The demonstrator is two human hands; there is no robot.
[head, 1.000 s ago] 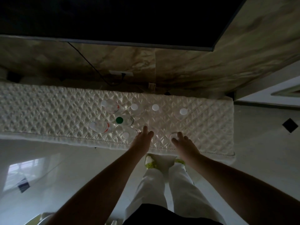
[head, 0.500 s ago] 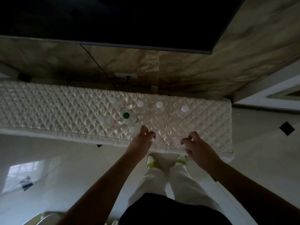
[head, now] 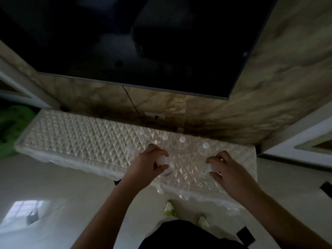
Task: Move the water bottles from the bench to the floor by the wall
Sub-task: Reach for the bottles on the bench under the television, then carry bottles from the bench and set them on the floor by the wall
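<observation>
Several clear water bottles with white caps stand on the quilted cream bench [head: 80,141], among them one at the right [head: 205,147] and two in the middle [head: 182,141] [head: 165,139]. A green-capped bottle [head: 150,145] peeks out behind my left hand. My left hand [head: 149,163] is wrapped around the top of a near bottle [head: 162,159]. My right hand [head: 224,169] curls around another bottle [head: 209,169] near the front edge; that bottle is blurred and mostly hidden.
A large dark TV [head: 143,42] hangs on the marbled wall [head: 269,87] above the bench, with a cable and socket [head: 154,115] below it. Glossy pale floor [head: 53,186] lies in front. My shoes [head: 169,209] stand at the bench's edge. Something green [head: 12,126] sits far left.
Both hands have closed around the two front bottles, and the view has tilted upward and moved closer to the bench.
</observation>
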